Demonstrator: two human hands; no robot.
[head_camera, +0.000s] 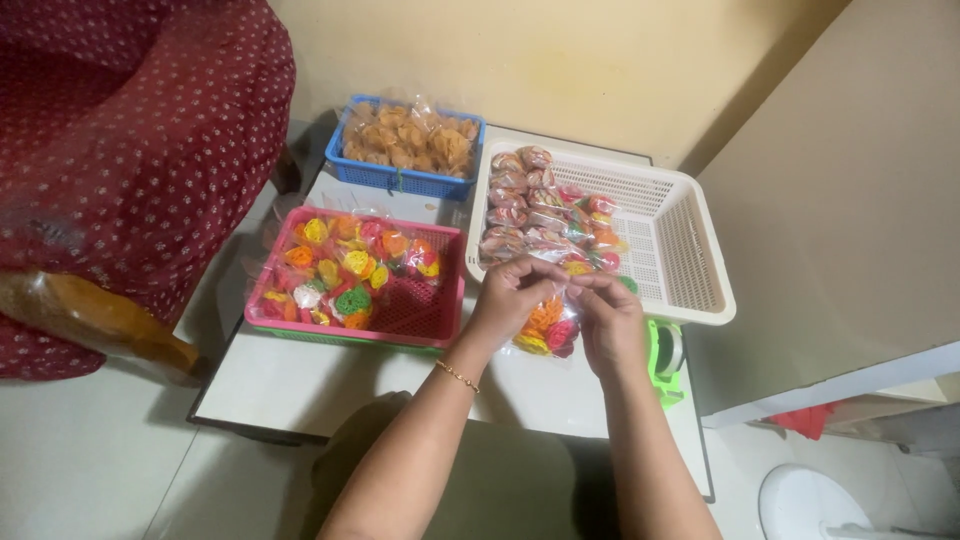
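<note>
Here, on the worktop (300, 385), the pink basket (420, 315) of bright crackers sits left; nearer the middle, the left hand (510, 298) and right hand (608, 318) both pinch a small clear packet of coloured crackers (548, 328), just before the white basket (690, 250) at right.

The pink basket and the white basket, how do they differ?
The pink basket is smaller and holds loose, bright multicoloured snacks; the white basket is larger and holds sealed small packets stacked at its left end, with its right half bare. The pink basket lies left of the hands, the white one beyond them. Both are perforated plastic.
</note>
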